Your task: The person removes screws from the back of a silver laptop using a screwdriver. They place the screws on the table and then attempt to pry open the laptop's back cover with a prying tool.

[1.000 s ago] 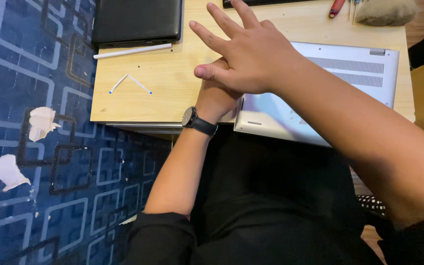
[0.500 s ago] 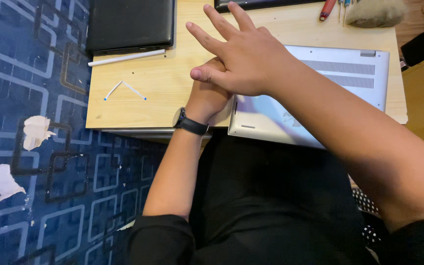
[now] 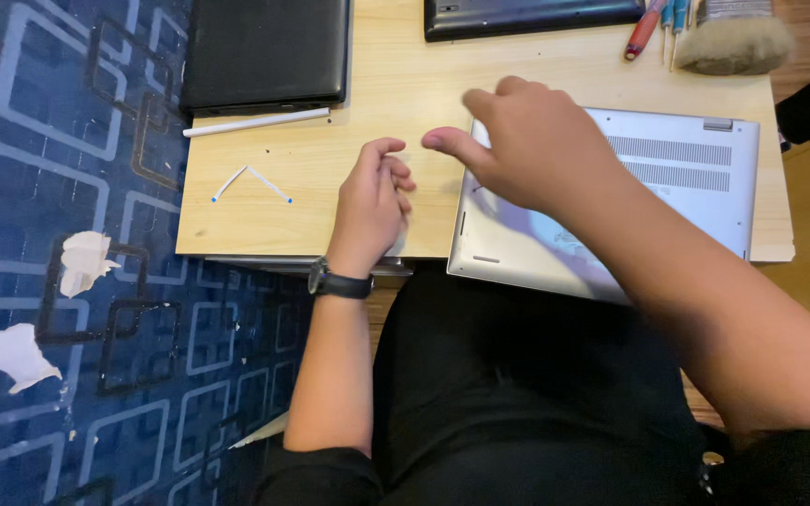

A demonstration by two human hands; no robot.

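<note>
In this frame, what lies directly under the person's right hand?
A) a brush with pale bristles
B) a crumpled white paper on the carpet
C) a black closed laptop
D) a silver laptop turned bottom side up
D: the right hand hovers over the near-left corner of the silver laptop, whose vent slots and underside face up on the wooden table.

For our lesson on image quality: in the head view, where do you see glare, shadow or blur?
Head view: soft glare on the silver laptop base near the right hand; the left hand casts only a faint shadow on the wooden table; hands slightly soft, carpet sharp.
</note>
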